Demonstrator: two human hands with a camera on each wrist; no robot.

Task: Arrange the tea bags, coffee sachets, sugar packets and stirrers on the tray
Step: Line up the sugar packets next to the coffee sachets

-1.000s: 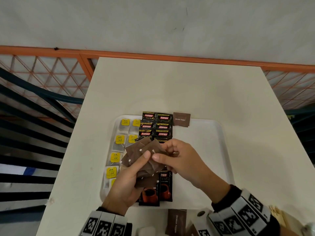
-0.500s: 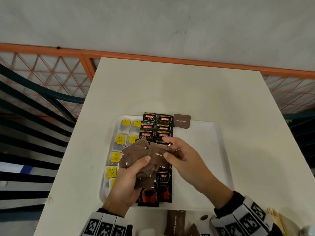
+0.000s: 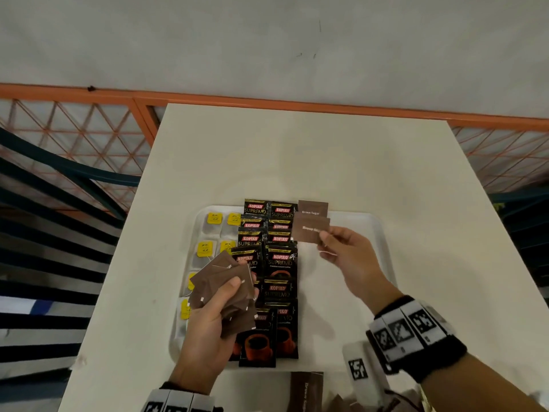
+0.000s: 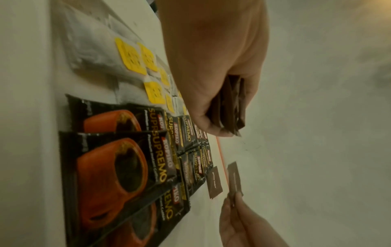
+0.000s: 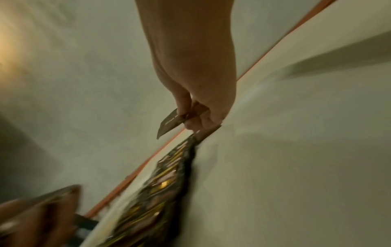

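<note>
Right hand [image 3: 346, 248] is pinching one brown sugar packet [image 3: 310, 230] above the tray [image 3: 356, 292] at its 12 o'clock edge, while left hand [image 3: 208, 331] is gripping a fanned packet stack [image 3: 221, 282] at 9 o'clock.

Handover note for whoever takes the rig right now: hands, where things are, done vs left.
Left hand grips a fan of brown sugar packets above the tray.
Right hand pinches one brown sugar packet, its grip on the packet's right edge, just in front of the placed brown sugar packet.
Done: tea bags in left columns, Kopiko coffee sachets in two middle columns.
Left: remaining sugar, including a loose packet off the tray's near edge; no stirrers on the tray yet.
</note>
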